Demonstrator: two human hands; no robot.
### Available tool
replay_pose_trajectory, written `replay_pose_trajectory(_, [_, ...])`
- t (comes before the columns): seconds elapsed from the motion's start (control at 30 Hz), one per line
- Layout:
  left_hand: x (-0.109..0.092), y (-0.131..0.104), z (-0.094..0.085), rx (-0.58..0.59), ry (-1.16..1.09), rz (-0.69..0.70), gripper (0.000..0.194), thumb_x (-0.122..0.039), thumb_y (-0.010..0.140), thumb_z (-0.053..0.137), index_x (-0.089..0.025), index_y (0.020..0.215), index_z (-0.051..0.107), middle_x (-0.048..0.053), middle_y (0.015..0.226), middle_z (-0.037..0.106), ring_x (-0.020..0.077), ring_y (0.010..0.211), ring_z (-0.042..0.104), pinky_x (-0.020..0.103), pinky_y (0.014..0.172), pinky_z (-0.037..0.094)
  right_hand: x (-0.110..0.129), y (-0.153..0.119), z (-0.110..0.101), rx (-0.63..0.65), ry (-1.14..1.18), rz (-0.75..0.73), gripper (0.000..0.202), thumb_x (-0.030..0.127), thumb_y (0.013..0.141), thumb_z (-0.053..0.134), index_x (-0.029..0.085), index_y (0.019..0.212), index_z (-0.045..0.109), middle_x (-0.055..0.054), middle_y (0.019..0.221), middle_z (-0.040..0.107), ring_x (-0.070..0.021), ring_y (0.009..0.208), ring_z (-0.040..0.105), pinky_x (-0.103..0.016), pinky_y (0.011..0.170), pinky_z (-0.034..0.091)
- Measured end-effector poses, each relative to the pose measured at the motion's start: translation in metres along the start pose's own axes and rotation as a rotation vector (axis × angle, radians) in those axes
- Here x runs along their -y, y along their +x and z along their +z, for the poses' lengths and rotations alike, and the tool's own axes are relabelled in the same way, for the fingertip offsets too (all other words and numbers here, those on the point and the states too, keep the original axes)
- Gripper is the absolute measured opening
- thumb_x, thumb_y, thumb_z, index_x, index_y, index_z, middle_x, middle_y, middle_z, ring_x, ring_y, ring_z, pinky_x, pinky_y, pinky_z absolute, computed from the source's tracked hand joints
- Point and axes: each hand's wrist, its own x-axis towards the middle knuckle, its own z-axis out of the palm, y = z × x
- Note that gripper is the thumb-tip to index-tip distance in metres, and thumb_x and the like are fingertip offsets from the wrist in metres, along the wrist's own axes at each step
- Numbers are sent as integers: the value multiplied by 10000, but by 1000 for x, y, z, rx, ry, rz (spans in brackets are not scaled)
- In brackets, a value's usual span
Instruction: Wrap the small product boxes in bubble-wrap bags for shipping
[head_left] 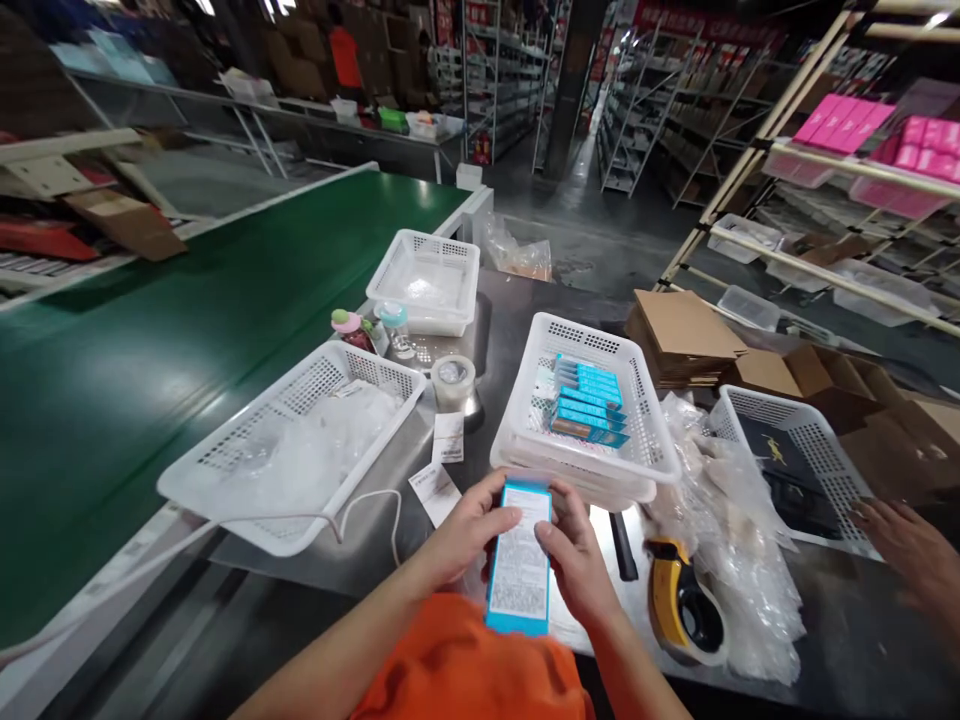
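Observation:
A flat blue box [519, 560] with a white printed label is held upright in front of my orange clothing. My left hand [474, 525] grips its left edge, thumb lying across the label. On the right edge my right hand [574, 548] closes round it, thumb pressed on the label too. Just beyond, a white perforated basket [517, 425] holds several similar blue boxes [589, 400] in a row. Slips of printed paper [435, 492] lie left of my hands. To the right are a black handle [622, 547] and a yellow tape dispenser [679, 600].
A white basket [281, 540] of clear plastic stands left beside the green conveyor belt [225, 260]. Behind it are a tape roll [453, 380] and bottles [397, 330]. Plastic bags [742, 560], cardboard [690, 325] and another person's hand [907, 545] are at right.

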Motion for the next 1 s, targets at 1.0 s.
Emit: replay_pose_trajectory(1.0, [19, 18, -56, -297, 738, 124, 346, -334, 851, 549, -202, 1168, 505, 34, 921, 645, 142, 639, 611, 277, 630, 499, -45, 3, 15, -315, -610, 4, 717, 562, 721, 663, 283, 1339, 429, -18, 857, 676, -213, 687, 650, -304, 541, 559])
